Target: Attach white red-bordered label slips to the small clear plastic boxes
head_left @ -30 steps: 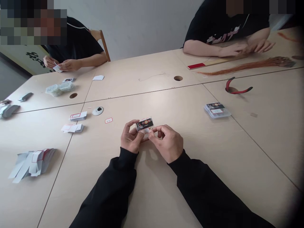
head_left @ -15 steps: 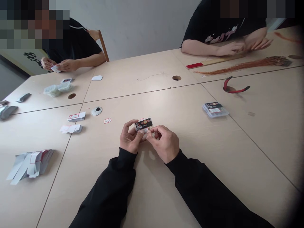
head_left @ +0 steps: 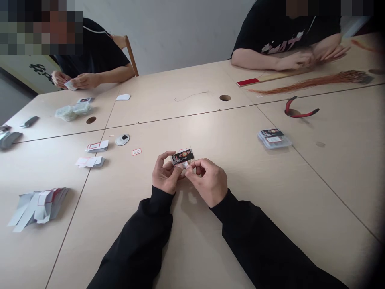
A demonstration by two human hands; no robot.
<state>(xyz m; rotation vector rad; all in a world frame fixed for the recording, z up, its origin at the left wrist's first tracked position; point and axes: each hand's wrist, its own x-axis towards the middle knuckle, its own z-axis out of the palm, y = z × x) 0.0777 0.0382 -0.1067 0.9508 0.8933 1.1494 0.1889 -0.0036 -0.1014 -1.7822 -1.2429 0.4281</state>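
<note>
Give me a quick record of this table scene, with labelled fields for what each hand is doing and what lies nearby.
Left hand: holds a small black-and-red printed card by its left side
Right hand: fingertips pinch the same card's lower right corner
Surface: pale wooden table
Nearby: red-bordered white label; clear pack of cards
Others: one person's hands near orange strands

- Bright, soft, even light spreads over the pale wooden tabletop (head_left: pixel 192 132), with mild glare near its centre
- Faint, soft shadow lies beneath the right hand (head_left: pixel 207 182)
- Corners darken, lower right most
- Wide-angle distortion bends the outer tabletop edges
- Slight blur softens small details
</note>
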